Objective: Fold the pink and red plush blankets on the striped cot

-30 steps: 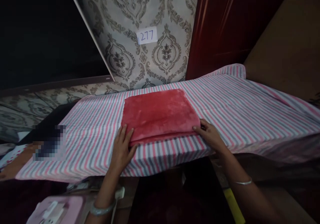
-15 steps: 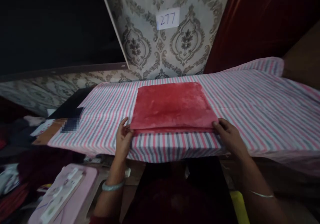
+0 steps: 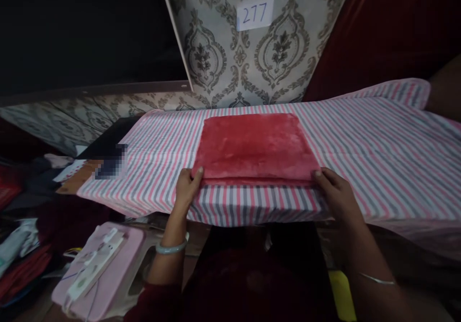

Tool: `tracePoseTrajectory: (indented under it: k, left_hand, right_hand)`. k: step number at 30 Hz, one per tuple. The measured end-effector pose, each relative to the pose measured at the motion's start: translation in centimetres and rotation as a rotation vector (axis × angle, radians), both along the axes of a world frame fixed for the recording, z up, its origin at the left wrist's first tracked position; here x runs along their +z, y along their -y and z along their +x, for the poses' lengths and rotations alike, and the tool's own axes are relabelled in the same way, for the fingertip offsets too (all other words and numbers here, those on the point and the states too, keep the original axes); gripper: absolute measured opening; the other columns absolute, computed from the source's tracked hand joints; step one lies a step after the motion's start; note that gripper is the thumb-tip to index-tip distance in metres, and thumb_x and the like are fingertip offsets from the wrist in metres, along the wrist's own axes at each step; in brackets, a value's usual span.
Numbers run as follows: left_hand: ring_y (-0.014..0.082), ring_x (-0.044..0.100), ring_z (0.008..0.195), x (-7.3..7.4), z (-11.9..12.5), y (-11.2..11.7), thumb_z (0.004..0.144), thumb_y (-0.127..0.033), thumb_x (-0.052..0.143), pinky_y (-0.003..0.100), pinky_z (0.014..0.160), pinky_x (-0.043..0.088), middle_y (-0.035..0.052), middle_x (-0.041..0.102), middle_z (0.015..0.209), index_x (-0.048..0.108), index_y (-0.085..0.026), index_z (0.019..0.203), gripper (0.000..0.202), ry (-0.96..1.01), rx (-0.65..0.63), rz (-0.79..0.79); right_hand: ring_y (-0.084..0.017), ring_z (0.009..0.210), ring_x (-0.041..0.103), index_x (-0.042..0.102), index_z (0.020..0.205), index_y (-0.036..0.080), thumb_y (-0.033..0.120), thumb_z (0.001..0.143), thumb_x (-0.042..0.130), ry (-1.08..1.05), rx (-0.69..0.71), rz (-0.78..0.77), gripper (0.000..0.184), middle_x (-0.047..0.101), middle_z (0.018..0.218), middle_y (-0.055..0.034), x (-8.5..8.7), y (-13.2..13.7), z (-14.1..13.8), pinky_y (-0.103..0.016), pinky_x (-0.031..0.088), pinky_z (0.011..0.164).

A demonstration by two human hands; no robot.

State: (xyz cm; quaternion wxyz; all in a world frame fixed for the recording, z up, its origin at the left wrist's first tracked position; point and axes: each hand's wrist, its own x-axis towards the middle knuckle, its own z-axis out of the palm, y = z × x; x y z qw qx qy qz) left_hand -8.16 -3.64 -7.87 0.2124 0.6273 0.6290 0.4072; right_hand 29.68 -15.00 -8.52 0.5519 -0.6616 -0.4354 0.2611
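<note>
A folded red plush cloth (image 3: 252,144) lies flat on a table covered with a pink, grey and white striped cloth (image 3: 360,168). Its layers show along the near edge. At the near left corner, my left hand (image 3: 188,185) pinches the red cloth, thumb on top and fingers curled out of sight beneath. The near right corner is gripped by my right hand (image 3: 334,190), its thumb also on top. The fingers under that corner are partly hidden.
A dark screen (image 3: 90,34) stands at the back left, before a patterned wall bearing a paper marked 277 (image 3: 255,13). Below left, a power strip (image 3: 95,267) rests on a pink stool (image 3: 118,276). Piled clothes (image 3: 25,259) lie further left.
My left thumb has come down onto the red cloth's left corner, and those fingers have closed around it. My right hand keeps its hold. The view has shifted slightly.
</note>
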Motion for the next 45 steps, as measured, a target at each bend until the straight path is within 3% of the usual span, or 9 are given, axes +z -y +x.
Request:
tracePoseTrajectory:
  k: [5,11,17,20,22,28,33,37,45]
  left_hand:
    - [0.018,0.06,0.073,-0.2,0.2,-0.3,0.071,-0.062,0.074,0.029,0.069,0.048,0.001,0.066,0.077,0.068,-0.018,0.087,0.047,0.459,-0.099,-0.087]
    - [0.0245,0.069,0.089,1.3,1.0,0.1,0.061,-0.059,0.084,0.035,0.082,0.054,0.0054,0.075,0.092,0.069,-0.02,0.096,0.055,0.706,-0.187,-0.194]
    - [0.0287,0.068,0.105,2.6,1.4,-0.4,0.068,-0.056,0.08,0.039,0.095,0.051,0.0084,0.076,0.108,0.071,-0.02,0.105,0.053,0.647,-0.305,-0.141]
    - [0.0259,0.069,0.098,1.8,1.1,-0.6,0.07,-0.051,0.078,0.037,0.092,0.052,0.006,0.076,0.103,0.068,-0.02,0.101,0.046,0.678,-0.229,-0.076]
    - [0.0255,0.07,0.094,1.0,0.8,-0.6,0.07,-0.051,0.078,0.037,0.089,0.053,0.0057,0.076,0.099,0.067,-0.02,0.099,0.044,0.701,-0.214,-0.117]
    - [0.0291,0.068,0.103,0.5,-0.8,-1.4,0.071,-0.058,0.073,0.038,0.089,0.053,0.0085,0.077,0.097,0.071,-0.02,0.088,0.042,0.745,-0.215,-0.25]
    - [0.0276,0.07,0.09,1.8,-2.2,-2.3,0.068,-0.053,0.078,0.038,0.082,0.055,0.0079,0.077,0.083,0.073,-0.02,0.078,0.035,0.689,-0.37,-0.361]
    - [0.0244,0.07,0.08,2.4,-2.7,-2.5,0.062,-0.048,0.084,0.037,0.079,0.054,0.0066,0.075,0.08,0.073,-0.019,0.081,0.037,0.637,-0.483,-0.429]
    - [0.0189,0.064,0.068,2.6,-2.3,-3.9,0.059,-0.034,0.08,0.033,0.068,0.052,0.0022,0.071,0.073,0.069,-0.02,0.074,0.023,0.516,-0.543,-0.454]
  right_hand:
    - [-0.008,0.044,0.031,0.059,0.079,0.024,0.066,0.061,0.084,-0.391,0.005,0.025,0.052,0.036,0.052,0.0081,0.1,-0.4,0.5,-0.022,0.02,0.039]
    - [-0.01,0.042,0.045,0.061,0.081,0.022,0.067,0.058,0.087,-0.425,0.146,-0.122,0.057,0.05,0.049,0.0054,0.0,-0.2,1.0,-0.022,0.033,0.039]
    - [-0.011,0.048,0.05,0.058,0.07,0.023,0.063,0.061,0.087,-0.431,0.095,-0.014,0.051,0.054,0.054,0.0033,0.1,-1.0,0.9,-0.022,0.041,0.044]
    - [-0.01,0.045,0.046,0.057,0.065,0.023,0.062,0.057,0.089,-0.415,0.018,0.0,0.051,0.05,0.051,0.0044,-0.5,-1.3,0.7,-0.022,0.038,0.042]
    - [-0.011,0.044,0.045,0.056,0.064,0.023,0.063,0.056,0.088,-0.388,-0.002,-0.019,0.052,0.049,0.05,0.0044,-1.0,-1.3,0.8,-0.023,0.037,0.041]
    - [-0.012,0.046,0.046,0.056,0.066,0.022,0.071,0.062,0.082,-0.293,0.075,-0.051,0.056,0.052,0.052,0.0022,-0.9,-0.9,0.9,-0.024,0.038,0.044]
    - [-0.014,0.047,0.049,0.057,0.064,0.023,0.078,0.061,0.078,-0.207,0.088,-0.062,0.059,0.054,0.052,0.0005,-0.5,-0.3,0.9,-0.026,0.041,0.045]
    - [-0.018,0.049,0.053,0.061,0.064,0.024,0.079,0.066,0.074,-0.095,0.063,-0.075,0.056,0.059,0.053,-0.0022,-0.7,-0.1,1.1,-0.03,0.044,0.045]
    - [-0.018,0.048,0.052,0.061,0.063,0.025,0.077,0.065,0.075,-0.086,0.078,-0.078,0.054,0.059,0.053,-0.0028,-0.9,-0.2,1.0,-0.029,0.042,0.042]
